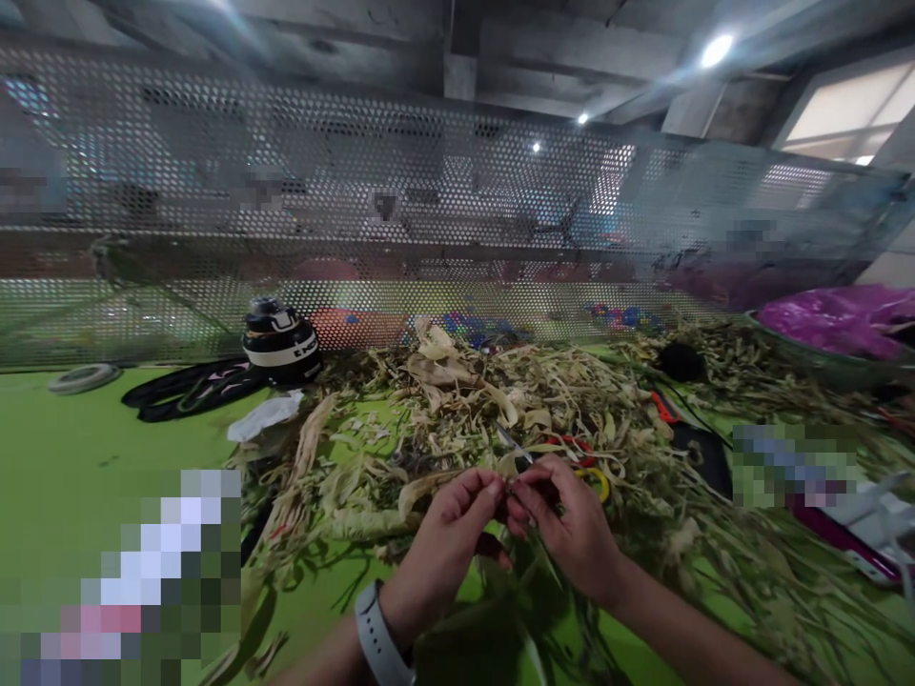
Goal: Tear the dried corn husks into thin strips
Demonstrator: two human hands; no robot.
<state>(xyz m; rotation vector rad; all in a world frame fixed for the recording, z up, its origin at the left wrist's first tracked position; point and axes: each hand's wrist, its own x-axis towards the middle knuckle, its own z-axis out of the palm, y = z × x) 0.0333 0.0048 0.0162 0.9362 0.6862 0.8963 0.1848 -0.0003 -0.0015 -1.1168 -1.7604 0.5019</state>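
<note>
Left hand [457, 522]: thumb and forefinger pinched together on thin plant strand [509, 483], mostly hidden by fingertips. Right hand [572, 524]: fingers curled in, thumb and forefinger closed on same strand, tips almost meeting left ones. Strand held above green tabletop [164, 433], in front of dried husk heap [464, 381]. Yellow loop handle [604, 486] just beside right hand. White-banded watch [378, 629] on left wrist. Black bottle [282, 348] beyond, near perforated screen [400, 210]
</note>
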